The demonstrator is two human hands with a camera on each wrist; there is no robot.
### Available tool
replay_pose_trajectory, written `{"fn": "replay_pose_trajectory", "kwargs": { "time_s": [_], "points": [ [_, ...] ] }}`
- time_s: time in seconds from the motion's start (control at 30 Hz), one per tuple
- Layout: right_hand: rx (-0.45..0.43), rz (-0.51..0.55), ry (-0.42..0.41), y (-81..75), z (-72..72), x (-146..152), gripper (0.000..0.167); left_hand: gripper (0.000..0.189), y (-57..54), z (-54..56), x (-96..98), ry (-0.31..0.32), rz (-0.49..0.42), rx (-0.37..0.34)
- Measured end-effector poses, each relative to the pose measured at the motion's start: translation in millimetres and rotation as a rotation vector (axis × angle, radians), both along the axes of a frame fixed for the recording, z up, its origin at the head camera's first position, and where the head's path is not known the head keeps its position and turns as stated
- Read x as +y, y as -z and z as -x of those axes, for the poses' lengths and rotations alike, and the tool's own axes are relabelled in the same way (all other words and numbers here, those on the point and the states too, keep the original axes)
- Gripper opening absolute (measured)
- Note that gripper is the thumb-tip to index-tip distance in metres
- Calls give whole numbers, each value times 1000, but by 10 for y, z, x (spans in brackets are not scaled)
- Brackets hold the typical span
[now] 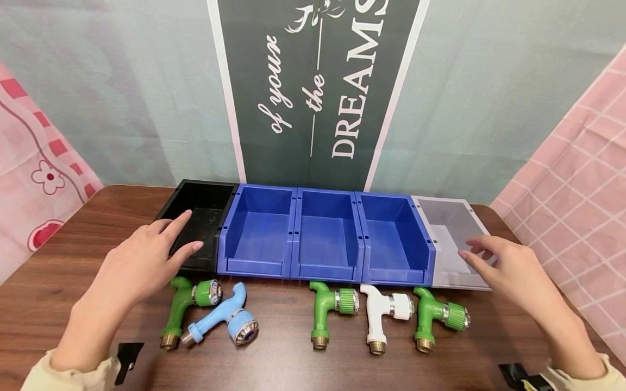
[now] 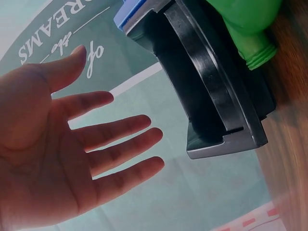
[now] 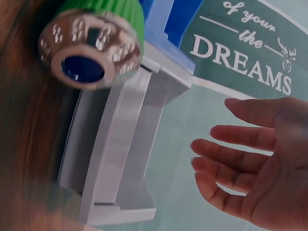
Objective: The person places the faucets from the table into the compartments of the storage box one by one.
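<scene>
In the head view my left hand point(image 1: 139, 258) hovers over the front of the black bin point(image 1: 205, 231), its fingers spread and holding nothing. On the other side my right hand point(image 1: 506, 266) hangs above the grey bin point(image 1: 445, 271) with fingers loosely bent and nothing in them. Below the left hand lie a green faucet point(image 1: 180, 309) and a light blue faucet point(image 1: 220, 314), close together. Toward the right are a second green faucet point(image 1: 321, 315), a white faucet point(image 1: 375, 315) and a third green faucet point(image 1: 426, 317), which lies nearest the right hand.
Three blue bins point(image 1: 327, 271) stand side by side between the black and grey ones, in one row along the back of the wooden table point(image 1: 274, 361). Behind them hangs a cloth backdrop point(image 1: 161, 108) with lettering. Pink cloths point(image 1: 587, 206) flank both sides.
</scene>
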State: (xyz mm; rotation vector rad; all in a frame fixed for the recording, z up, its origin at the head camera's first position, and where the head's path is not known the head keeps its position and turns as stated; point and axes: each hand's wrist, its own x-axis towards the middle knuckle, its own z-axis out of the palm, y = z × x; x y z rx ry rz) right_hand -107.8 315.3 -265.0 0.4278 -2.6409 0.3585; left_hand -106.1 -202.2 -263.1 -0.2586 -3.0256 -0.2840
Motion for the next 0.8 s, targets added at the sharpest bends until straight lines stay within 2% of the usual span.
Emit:
{"fn": "replay_pose_trajectory", "kwargs": {
  "time_s": [0.13,0.43,0.8],
  "points": [
    [-4,1,12,-12,24,107,13,68,3,10,-6,4,-2,-2],
    [-170,81,96,-66,94,370,17,68,-13,-5,-49,7,-6,8],
    [-243,86,157,-9,162,659,20,70,3,-58,-158,-3,-28,0]
  ]
}}
